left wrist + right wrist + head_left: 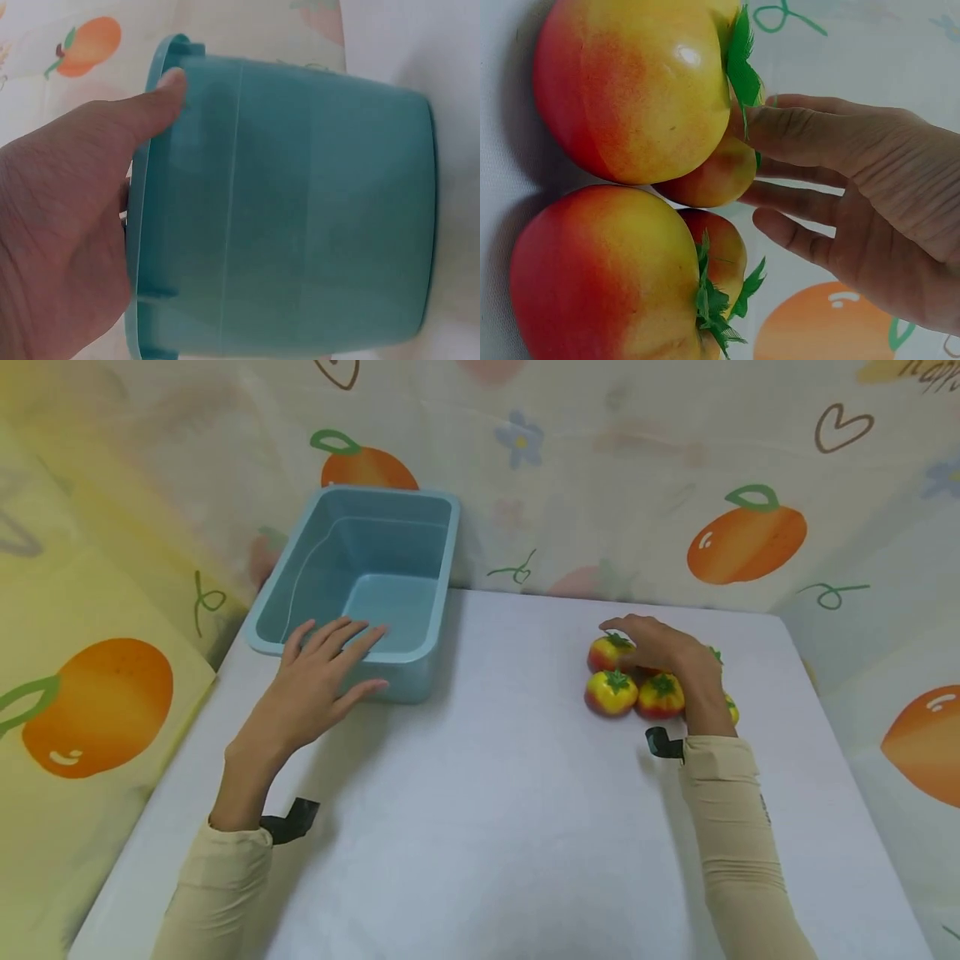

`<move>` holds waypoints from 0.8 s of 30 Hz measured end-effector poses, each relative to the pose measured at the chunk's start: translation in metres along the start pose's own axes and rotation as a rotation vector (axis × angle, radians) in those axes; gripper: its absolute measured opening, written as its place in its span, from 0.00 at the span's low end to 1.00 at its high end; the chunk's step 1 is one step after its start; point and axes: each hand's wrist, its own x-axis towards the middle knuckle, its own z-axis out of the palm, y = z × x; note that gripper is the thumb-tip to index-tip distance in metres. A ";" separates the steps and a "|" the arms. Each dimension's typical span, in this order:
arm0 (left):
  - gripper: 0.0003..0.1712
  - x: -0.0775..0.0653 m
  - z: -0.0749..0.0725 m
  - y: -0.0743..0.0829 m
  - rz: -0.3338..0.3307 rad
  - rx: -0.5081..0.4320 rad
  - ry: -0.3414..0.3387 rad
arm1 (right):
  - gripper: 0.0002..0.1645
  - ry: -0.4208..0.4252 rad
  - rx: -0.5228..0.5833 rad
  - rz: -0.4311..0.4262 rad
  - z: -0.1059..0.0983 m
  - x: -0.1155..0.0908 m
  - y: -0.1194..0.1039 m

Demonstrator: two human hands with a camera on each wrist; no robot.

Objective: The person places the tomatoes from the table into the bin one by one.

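A light blue plastic bin (412, 681) stands at the back left of the white table. My left hand (311, 685) hovers at its near rim, fingers spread and straight over the opening. In the left wrist view the thumb lies by the outside of the rim of the bin (300, 202); whether it touches is unclear. Several red-and-yellow fruits with green leafy tops (611, 693) sit clustered at the right. Over the rear ones is my right hand (660, 643), its fingers loosely bent. In the right wrist view, the thumb reaches beside a leafy fruit (637, 97); fingertips are partly hidden.
A patterned cloth (570, 493) with oranges and hearts hangs behind and at the sides of the white table (510, 810). A black wrist-camera mount (292, 822) juts from the left wrist, another mount (663, 743) from the right.
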 end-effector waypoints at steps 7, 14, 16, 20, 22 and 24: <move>0.26 -0.003 -0.001 -0.003 -0.030 -0.022 0.071 | 0.39 -0.032 -0.011 0.022 0.001 0.002 0.001; 0.14 -0.001 0.011 -0.006 0.002 -0.015 0.183 | 0.36 -0.039 -0.002 0.010 0.003 0.003 0.002; 0.14 -0.001 0.014 -0.005 0.008 -0.013 0.203 | 0.35 -0.040 -0.005 0.009 0.003 0.003 0.003; 0.12 0.000 0.016 -0.004 0.005 -0.022 0.230 | 0.33 -0.028 -0.008 -0.001 0.002 0.003 0.003; 0.11 0.001 0.016 -0.002 0.001 -0.028 0.236 | 0.33 -0.013 -0.013 -0.008 0.001 0.003 0.002; 0.11 0.001 0.017 0.000 -0.001 -0.028 0.240 | 0.33 0.001 -0.006 -0.003 0.001 0.003 0.002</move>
